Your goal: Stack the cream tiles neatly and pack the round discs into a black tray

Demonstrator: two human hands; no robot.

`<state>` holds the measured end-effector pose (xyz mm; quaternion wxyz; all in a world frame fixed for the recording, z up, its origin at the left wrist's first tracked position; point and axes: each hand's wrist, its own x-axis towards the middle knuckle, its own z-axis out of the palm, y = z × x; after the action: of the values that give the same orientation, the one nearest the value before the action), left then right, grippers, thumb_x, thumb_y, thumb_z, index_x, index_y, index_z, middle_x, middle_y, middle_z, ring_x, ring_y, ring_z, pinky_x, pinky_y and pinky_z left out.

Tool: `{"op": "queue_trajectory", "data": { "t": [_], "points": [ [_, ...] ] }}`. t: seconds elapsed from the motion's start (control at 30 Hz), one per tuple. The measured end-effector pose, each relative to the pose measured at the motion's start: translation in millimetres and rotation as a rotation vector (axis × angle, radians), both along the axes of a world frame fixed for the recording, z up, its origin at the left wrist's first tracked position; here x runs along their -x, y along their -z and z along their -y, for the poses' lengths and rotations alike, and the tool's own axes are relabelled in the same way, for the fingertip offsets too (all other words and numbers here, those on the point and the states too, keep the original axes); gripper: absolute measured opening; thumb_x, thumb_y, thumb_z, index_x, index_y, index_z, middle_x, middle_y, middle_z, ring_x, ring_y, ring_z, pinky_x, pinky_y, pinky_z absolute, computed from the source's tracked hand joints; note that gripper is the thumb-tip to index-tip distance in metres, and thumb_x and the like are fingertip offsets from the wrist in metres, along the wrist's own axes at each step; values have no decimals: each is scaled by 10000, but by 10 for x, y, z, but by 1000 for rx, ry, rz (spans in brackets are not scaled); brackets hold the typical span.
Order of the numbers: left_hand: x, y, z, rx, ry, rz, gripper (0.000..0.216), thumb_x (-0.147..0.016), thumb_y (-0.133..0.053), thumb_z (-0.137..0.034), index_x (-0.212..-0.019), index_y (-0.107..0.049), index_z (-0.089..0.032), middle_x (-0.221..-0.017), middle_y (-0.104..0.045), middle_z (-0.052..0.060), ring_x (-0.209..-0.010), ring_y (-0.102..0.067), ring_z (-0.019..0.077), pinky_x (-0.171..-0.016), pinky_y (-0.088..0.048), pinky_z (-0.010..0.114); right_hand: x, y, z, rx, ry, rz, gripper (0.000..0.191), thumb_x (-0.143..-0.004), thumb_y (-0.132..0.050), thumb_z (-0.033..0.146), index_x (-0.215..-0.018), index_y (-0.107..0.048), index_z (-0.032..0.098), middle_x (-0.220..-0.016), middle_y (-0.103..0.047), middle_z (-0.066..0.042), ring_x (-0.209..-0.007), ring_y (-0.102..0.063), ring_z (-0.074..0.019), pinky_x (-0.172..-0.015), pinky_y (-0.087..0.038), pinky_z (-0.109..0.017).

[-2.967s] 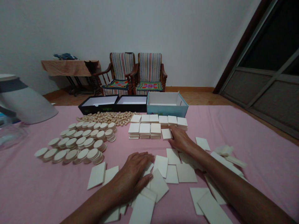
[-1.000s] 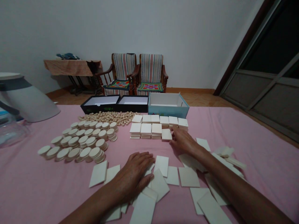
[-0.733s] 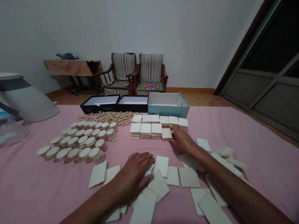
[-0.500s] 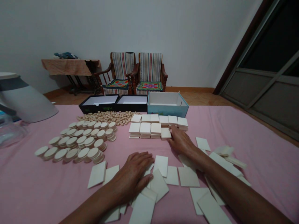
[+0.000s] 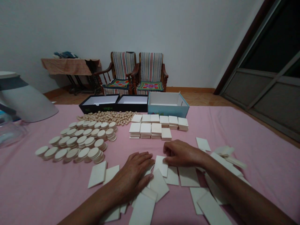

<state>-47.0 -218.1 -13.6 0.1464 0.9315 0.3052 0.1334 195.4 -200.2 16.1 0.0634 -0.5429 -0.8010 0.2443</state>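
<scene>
One square tile [image 5: 160, 165]. Looks light, stiff; pinch by opposite edges. Right grip [image 5: 184, 152] at tile's right edge, hold unclear; left grip [image 5: 132, 173] left of tile, unclenched.

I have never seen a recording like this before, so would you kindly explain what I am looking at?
There is no machine here, just a person's bare left hand and right hand. One camera, worn on that person's head, takes every picture, looking forward and down. On the pink cloth lie loose pale tiles, tile stacks, rows of round discs and a pile of small pieces; behind stand an open black box and an open blue box. The left hand lies palm down over loose tiles. The right thumb appears to touch one tile; whether it is gripped, I cannot tell.
</scene>
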Motion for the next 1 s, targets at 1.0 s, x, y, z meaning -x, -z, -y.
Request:
{"op": "queue_trajectory", "data": {
  "t": [1.0],
  "points": [
    [21, 22, -23, 0, 21, 23, 384, -885, -508, -265, -1266, -491, -223, -1341, -518, 105, -1255, -444, 254, -1036, -356, 498, -344, -27, -529, -325, 348, -85, 159, -790, -509, 182, -837, -661, 182, -790, -691, -24, -709, -611, -146, -634, -403, -233]
  ]
}}
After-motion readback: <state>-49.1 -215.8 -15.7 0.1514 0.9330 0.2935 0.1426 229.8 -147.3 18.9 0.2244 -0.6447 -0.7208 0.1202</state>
